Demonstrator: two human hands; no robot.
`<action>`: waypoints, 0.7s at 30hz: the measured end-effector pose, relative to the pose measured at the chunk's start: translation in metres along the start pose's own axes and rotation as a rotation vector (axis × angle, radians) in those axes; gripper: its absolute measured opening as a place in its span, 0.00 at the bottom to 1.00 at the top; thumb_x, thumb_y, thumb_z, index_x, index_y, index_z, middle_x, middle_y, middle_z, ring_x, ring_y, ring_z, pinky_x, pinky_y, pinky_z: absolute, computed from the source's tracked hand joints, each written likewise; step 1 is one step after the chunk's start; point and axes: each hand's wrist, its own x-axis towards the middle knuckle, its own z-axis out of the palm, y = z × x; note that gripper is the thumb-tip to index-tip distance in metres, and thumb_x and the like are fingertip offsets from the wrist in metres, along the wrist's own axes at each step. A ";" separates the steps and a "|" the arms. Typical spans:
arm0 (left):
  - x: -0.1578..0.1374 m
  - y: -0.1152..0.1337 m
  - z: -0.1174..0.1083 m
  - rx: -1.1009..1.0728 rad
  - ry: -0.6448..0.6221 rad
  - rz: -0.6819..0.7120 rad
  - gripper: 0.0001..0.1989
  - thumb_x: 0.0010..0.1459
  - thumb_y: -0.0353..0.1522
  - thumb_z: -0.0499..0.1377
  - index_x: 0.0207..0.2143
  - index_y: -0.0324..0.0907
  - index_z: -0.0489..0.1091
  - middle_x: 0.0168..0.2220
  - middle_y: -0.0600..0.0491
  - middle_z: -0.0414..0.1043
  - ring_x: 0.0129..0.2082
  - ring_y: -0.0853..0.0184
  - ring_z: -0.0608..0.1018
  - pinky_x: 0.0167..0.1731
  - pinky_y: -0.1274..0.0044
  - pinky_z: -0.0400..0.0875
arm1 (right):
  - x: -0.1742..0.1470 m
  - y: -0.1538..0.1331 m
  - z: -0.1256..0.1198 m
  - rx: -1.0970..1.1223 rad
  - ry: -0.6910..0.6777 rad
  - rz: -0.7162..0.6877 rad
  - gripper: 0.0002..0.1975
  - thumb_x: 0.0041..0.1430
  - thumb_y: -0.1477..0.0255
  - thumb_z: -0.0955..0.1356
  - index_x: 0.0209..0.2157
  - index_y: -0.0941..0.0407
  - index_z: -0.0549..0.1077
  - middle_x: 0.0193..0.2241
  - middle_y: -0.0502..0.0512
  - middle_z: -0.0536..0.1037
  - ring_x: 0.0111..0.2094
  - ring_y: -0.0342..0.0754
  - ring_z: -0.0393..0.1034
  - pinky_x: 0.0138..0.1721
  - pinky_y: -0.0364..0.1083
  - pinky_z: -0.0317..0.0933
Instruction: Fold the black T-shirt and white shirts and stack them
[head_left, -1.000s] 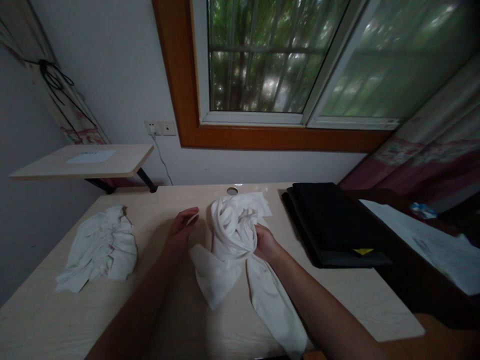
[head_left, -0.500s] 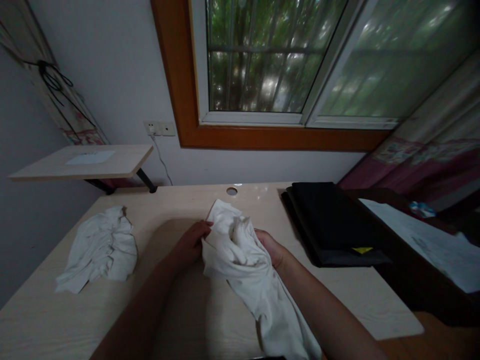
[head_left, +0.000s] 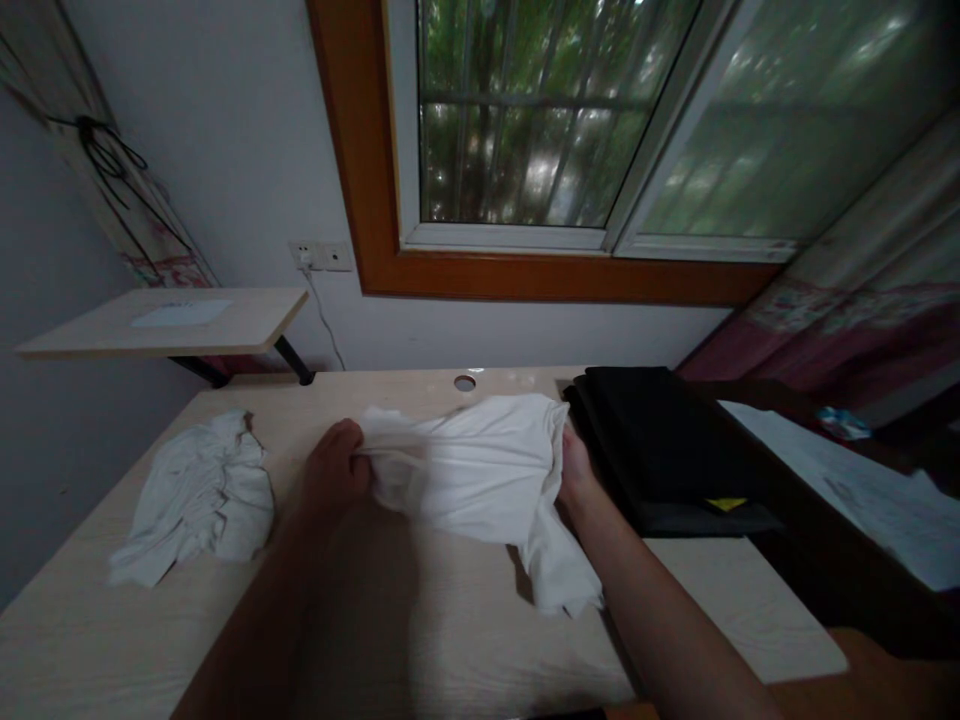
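Observation:
A white cloth garment (head_left: 472,460) is stretched sideways between my two hands above the desk (head_left: 480,640); its exact kind does not show. My left hand (head_left: 339,465) is closed on the garment's left end. At the other end, my right hand (head_left: 576,470) grips the edge, its fingers partly hidden behind the fabric. From the right end a narrower part hangs toward the front. A second crumpled white cloth (head_left: 202,500) lies on the desk, left of my left hand and apart from it.
Folded black fabric (head_left: 660,440) lies at the desk's right side, close to my right hand. A raised shelf (head_left: 255,315) with a paper on it stands at the back left. Near the back edge is a round cable hole (head_left: 465,383). A window (head_left: 540,120) is beyond.
My hands have moved apart, the left one leftward and the right one slightly right. The bunched garment is now spread sideways, and its hanging part has come up from the front edge.

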 end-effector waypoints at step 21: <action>0.001 -0.010 -0.015 -0.573 -0.743 -0.448 0.24 0.65 0.49 0.49 0.46 0.46 0.78 0.47 0.50 0.80 0.49 0.57 0.78 0.50 0.69 0.70 | 0.000 -0.012 -0.010 -0.159 0.064 -0.180 0.22 0.55 0.63 0.75 0.52 0.47 0.76 0.46 0.49 0.83 0.50 0.56 0.78 0.51 0.52 0.72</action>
